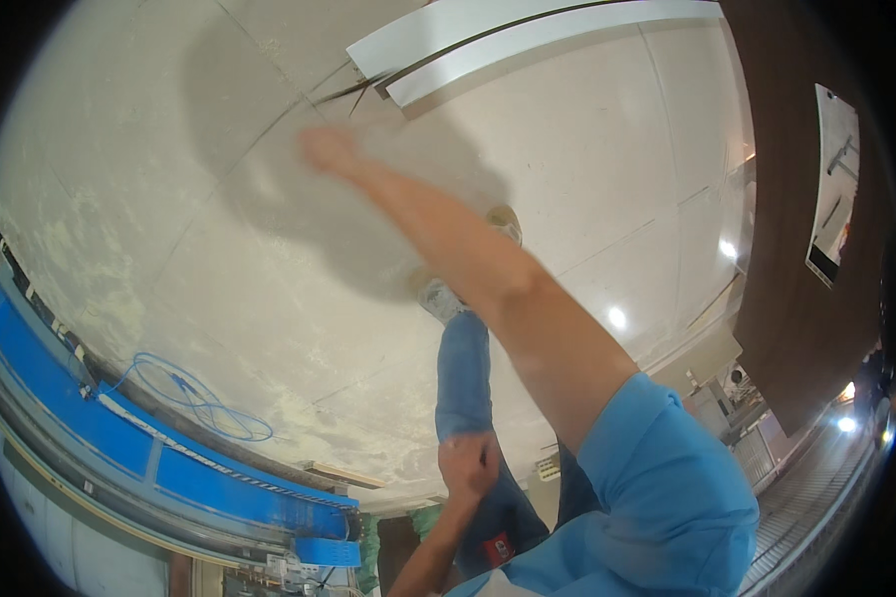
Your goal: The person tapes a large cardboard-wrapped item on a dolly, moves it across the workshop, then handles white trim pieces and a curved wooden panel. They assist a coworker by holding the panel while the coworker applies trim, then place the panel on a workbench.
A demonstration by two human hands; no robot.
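My right arm, in a light blue short sleeve, reaches across to the upper left. My right hand (330, 150) is smeared by motion above the pale floor (299, 348), so its fingers cannot be read. It is nearest to the end of a long white panel (538, 60), which has a dark lengthwise groove and lies on the floor. Thin dark strips (353, 92) stick out by that end. My left hand (469, 465) is curled closed in front of my jeans (464, 373); whatever may be inside it is hidden.
A blue machine bed (209, 488) runs along the lower left, with a loose blue cable (194, 398) coiled beside it. At the right stands a dark brown board (791, 199), with a pale panel (834, 189) on it. My shoes (440, 298) are on the floor mid-view.
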